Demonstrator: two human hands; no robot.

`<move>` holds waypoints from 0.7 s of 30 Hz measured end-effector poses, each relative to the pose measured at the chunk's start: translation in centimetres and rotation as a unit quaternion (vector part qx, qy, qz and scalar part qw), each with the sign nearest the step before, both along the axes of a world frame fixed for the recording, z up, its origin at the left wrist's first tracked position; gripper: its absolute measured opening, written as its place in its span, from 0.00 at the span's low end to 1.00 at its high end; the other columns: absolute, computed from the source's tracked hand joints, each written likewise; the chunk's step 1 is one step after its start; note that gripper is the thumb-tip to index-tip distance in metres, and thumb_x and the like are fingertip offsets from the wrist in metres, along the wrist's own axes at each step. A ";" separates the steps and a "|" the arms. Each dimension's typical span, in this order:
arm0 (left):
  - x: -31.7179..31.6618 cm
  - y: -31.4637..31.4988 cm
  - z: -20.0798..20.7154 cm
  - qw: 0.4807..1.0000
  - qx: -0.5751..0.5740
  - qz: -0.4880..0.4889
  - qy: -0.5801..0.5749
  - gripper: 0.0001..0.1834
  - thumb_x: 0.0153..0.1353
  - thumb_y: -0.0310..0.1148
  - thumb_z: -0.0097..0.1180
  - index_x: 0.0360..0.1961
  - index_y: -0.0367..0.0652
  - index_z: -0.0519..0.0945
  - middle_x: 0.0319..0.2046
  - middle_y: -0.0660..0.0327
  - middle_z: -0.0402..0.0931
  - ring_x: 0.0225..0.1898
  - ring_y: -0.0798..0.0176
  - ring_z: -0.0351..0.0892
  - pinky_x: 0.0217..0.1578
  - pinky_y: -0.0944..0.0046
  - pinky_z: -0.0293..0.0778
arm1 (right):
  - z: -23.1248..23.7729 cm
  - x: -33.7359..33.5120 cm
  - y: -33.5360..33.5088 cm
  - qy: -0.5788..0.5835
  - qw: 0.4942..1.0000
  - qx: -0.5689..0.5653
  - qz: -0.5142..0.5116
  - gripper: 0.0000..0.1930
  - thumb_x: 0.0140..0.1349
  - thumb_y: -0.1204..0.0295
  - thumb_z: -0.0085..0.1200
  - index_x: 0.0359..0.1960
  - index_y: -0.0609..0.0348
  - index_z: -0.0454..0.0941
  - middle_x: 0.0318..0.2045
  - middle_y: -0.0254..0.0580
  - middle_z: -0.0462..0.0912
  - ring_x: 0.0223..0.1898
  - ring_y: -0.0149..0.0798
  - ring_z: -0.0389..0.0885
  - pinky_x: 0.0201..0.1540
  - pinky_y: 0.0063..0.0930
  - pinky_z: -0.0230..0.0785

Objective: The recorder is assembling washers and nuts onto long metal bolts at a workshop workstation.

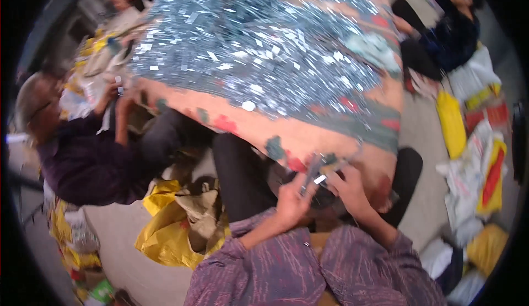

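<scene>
My left hand (pixel 293 200) is closed near the front edge of the cloth-covered table. A slim grey object (pixel 313 169) rises beside its fingers, too blurred to name. Close by on the right, my right hand (pixel 349 189) has its fingers bent together, and what they hold is smeared. Between the two hands a small bright rectangular piece (pixel 320 179) catches the light; which hand grips it is unclear. A wide heap of small shiny silver pieces (pixel 237 47) covers most of the peach floral cloth (pixel 182 97) beyond my hands.
A seated person (pixel 88 146) handles a small bright piece at the table's left side; another person (pixel 449 36) sits at the far right. Yellow and brown bags (pixel 171 234) lie on the floor at left. White and yellow bags (pixel 468 173) line the right. A pale cloth (pixel 374 49) rests on the heap.
</scene>
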State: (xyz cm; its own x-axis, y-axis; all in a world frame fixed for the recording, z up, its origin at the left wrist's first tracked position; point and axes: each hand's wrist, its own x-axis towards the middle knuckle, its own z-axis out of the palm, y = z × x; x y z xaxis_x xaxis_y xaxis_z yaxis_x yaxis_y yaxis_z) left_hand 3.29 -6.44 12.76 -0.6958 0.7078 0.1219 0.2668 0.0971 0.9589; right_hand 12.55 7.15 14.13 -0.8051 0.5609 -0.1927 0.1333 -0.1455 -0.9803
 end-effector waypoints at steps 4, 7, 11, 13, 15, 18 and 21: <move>-1.0 0.4 0.0 0.943 0.012 -0.036 -0.330 0.09 0.61 0.34 0.58 0.36 0.39 0.78 0.20 0.67 0.72 0.19 0.76 0.66 0.18 0.74 0.62 | 0.3 1.1 0.9 -0.011 1.000 0.021 -0.010 0.07 0.63 0.73 0.52 0.36 0.64 0.77 0.23 0.30 0.74 0.24 0.22 0.70 0.25 0.19 0.62; -2.7 0.5 -0.3 0.857 0.060 -0.044 -0.510 0.13 0.66 0.35 0.52 0.44 0.35 0.73 0.19 0.66 0.68 0.14 0.77 0.59 0.13 0.76 0.54 | -0.6 2.6 1.7 0.004 0.996 0.087 0.017 0.07 0.61 0.72 0.54 0.37 0.64 0.77 0.27 0.33 0.78 0.28 0.24 0.74 0.29 0.22 0.67; -3.5 0.3 0.0 0.776 0.139 -0.048 -0.613 0.14 0.66 0.32 0.49 0.48 0.32 0.69 0.22 0.63 0.68 0.14 0.76 0.58 0.11 0.77 0.53 | -0.1 3.3 2.1 -0.020 0.923 0.362 0.126 0.09 0.57 0.73 0.57 0.39 0.62 0.76 0.27 0.41 0.76 0.28 0.37 0.78 0.31 0.29 0.70; -3.8 0.3 -0.2 0.756 0.158 -0.047 -0.634 0.14 0.66 0.31 0.49 0.48 0.32 0.69 0.22 0.62 0.68 0.15 0.76 0.59 0.11 0.77 0.54 | 1.3 3.4 1.4 -0.072 0.912 0.382 0.129 0.11 0.56 0.72 0.58 0.40 0.62 0.76 0.27 0.44 0.75 0.28 0.41 0.78 0.32 0.32 0.70; -4.5 0.4 -0.2 0.717 0.203 -0.046 -0.665 0.14 0.64 0.29 0.49 0.48 0.32 0.69 0.24 0.62 0.69 0.17 0.75 0.60 0.12 0.77 0.55 | 2.2 3.0 1.0 -0.122 0.898 0.401 0.132 0.12 0.55 0.71 0.59 0.40 0.62 0.76 0.28 0.46 0.75 0.29 0.44 0.78 0.33 0.34 0.71; -4.4 1.1 0.2 0.714 0.218 -0.019 -0.665 0.14 0.64 0.30 0.49 0.48 0.33 0.69 0.25 0.61 0.69 0.18 0.74 0.61 0.13 0.77 0.57 | 2.6 1.8 0.6 -0.058 0.941 0.310 0.125 0.17 0.52 0.73 0.63 0.43 0.64 0.75 0.29 0.41 0.73 0.29 0.34 0.75 0.29 0.29 0.69; -3.8 2.3 0.2 0.689 0.230 -0.014 -0.687 0.12 0.63 0.30 0.50 0.46 0.36 0.70 0.27 0.61 0.71 0.22 0.71 0.66 0.19 0.72 0.64 | 2.6 -0.2 -0.8 -0.018 0.936 0.337 0.103 0.27 0.50 0.63 0.64 0.47 0.64 0.68 0.36 0.48 0.71 0.33 0.46 0.78 0.33 0.37 0.71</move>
State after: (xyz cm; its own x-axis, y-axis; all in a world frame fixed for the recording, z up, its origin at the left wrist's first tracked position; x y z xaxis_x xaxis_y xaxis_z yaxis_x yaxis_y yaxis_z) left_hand -0.47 -4.18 13.00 -0.3641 0.8297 -0.4231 -0.9284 -0.2875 0.2353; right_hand 12.31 6.36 16.74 -0.9097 0.3975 0.1205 0.1241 0.5369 -0.8344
